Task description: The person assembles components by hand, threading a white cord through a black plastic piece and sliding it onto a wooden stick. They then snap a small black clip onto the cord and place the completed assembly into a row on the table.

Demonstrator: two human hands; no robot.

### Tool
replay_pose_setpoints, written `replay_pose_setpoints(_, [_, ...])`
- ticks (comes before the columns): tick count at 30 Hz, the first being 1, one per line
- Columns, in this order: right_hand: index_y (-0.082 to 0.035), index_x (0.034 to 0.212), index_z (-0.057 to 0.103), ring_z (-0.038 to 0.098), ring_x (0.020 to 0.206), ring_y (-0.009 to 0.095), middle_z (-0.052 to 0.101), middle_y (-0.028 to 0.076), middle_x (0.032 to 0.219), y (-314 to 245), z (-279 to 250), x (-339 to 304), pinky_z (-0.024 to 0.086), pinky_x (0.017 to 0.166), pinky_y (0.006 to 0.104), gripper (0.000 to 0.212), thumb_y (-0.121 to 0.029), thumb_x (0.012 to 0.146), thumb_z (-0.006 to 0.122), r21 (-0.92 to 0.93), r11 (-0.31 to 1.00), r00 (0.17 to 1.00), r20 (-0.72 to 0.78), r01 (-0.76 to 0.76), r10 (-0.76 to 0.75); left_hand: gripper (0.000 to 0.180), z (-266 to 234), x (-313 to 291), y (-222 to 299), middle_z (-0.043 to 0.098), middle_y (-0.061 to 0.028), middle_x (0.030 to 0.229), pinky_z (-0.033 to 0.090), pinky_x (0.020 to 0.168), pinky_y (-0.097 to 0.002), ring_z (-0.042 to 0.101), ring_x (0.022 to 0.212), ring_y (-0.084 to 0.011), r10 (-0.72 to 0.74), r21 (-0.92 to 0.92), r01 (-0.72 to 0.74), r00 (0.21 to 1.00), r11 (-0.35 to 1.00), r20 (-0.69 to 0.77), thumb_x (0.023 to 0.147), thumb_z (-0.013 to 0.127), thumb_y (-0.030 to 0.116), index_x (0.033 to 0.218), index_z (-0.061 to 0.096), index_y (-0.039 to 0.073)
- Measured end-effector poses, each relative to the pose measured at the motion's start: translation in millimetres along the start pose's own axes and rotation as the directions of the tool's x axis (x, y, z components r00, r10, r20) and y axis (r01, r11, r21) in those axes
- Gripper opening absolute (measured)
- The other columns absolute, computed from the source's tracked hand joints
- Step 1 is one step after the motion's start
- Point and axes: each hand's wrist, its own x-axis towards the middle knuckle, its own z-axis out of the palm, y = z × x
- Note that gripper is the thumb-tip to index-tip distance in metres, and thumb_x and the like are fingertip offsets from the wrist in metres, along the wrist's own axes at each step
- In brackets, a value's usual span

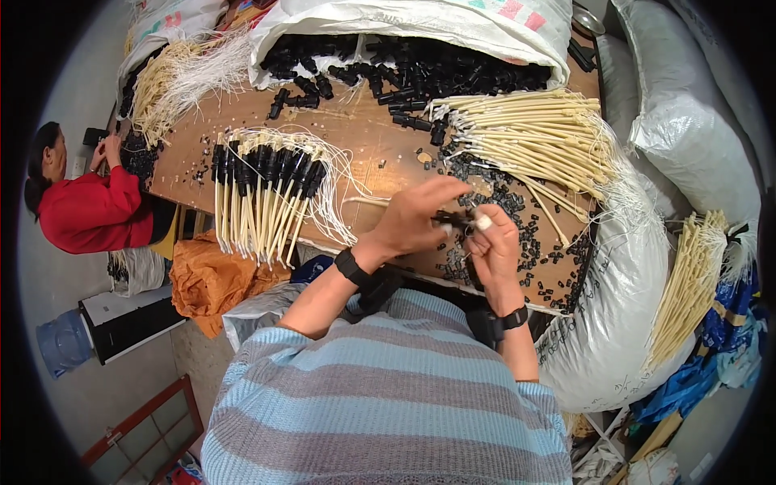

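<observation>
Over the near part of the wooden table, my two hands meet at a dark plastic fitting (453,217). My left hand (404,220) curves around its left side, somewhat smeared by motion. My right hand (495,244) pinches its other end, and something white, perhaps tape, covers a fingertip. A cream tube (365,200) runs leftward from behind my left hand; whether it joins the fitting is hidden. To the left lies a row of cream tubes (271,218) topped with black fittings (271,166) and white cords. Small black pieces (529,242) are scattered around and beyond my hands.
A white sack (420,24) spills black fittings (303,93) at the back. Bundled cream tubes (525,133) lie at the far right beside bulging sacks (618,323). At the left, a person in red (93,206) works at the table (182,174). Orange cloth (214,275) hangs near the left edge.
</observation>
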Motion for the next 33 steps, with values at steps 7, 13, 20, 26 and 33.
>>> replay_pose_setpoints(7, [-0.009, 0.112, 0.067, 0.056, 0.048, 0.017, 0.062, 0.008, 0.065, -17, 11, -9, 0.041, 0.047, 0.0296, 0.03, -0.004, 0.083, 0.061, -0.901, 0.051, 0.885, 0.411, 0.431, -0.22, 0.037, -3, -10, -13, 0.07, -0.0118, 0.092, 0.054, 0.07, -0.0378, 0.067, 0.082, -0.0302, -0.126, -0.084, 0.15, 0.962, 0.985, 0.242, 0.064, 0.064, 0.001, 0.099, 0.07, 0.009])
replay_pose_setpoints(13, [-0.009, 0.1, 0.07, 0.053, 0.049, 0.016, 0.055, 0.006, 0.057, -12, 26, -11, 0.04, 0.048, 0.0296, 0.022, -0.019, 0.081, 0.073, -0.977, 0.116, 0.965, 0.149, 0.177, -0.218, 0.032, -4, -15, -1, 0.066, -0.0086, 0.079, 0.051, 0.062, -0.0372, 0.065, 0.073, -0.0286, -0.079, 0.142, 0.06, 0.987, 0.988, 0.137, 0.063, 0.067, 0.006, 0.095, 0.069, 0.012])
replay_pose_setpoints(20, [-0.001, 0.097, 0.067, 0.05, 0.056, 0.012, 0.053, 0.004, 0.061, 0, 54, 1, 0.041, 0.052, 0.027, 0.021, -0.007, 0.078, 0.074, -0.969, 0.232, 0.991, 0.052, 0.08, -0.125, 0.021, -29, -23, -4, 0.058, -0.0026, 0.071, 0.045, 0.054, -0.0334, 0.063, 0.068, -0.0215, 0.089, 0.337, -0.11, 0.993, 0.935, 0.076, 0.068, 0.064, 0.007, 0.089, 0.064, 0.013])
replay_pose_setpoints(26, [-0.001, 0.095, 0.069, 0.066, 0.085, 0.025, 0.068, 0.013, 0.098, -10, 58, 6, 0.051, 0.073, 0.031, 0.013, -0.002, 0.082, 0.067, -0.864, -0.086, 0.745, 0.474, 0.495, -0.47, 0.023, -114, -40, -29, 0.061, -0.0041, 0.094, 0.033, 0.092, -0.0479, 0.055, 0.098, -0.0266, 0.111, 0.665, 0.207, 0.909, 0.718, -0.402, 0.063, 0.067, 0.012, 0.086, 0.064, 0.011])
replay_pose_setpoints(33, [-0.005, 0.09, 0.071, 0.063, 0.075, 0.031, 0.068, 0.011, 0.09, 9, 47, 6, 0.05, 0.069, 0.0383, 0.017, -0.017, 0.079, 0.072, -0.851, -0.201, 0.826, 0.521, 0.485, -0.214, 0.05, -96, -26, -48, 0.061, -0.01, 0.108, 0.038, 0.096, -0.0441, 0.054, 0.107, -0.0305, 0.057, 0.537, 0.161, 0.929, 0.828, -0.367, 0.062, 0.07, 0.008, 0.111, 0.061, 0.007])
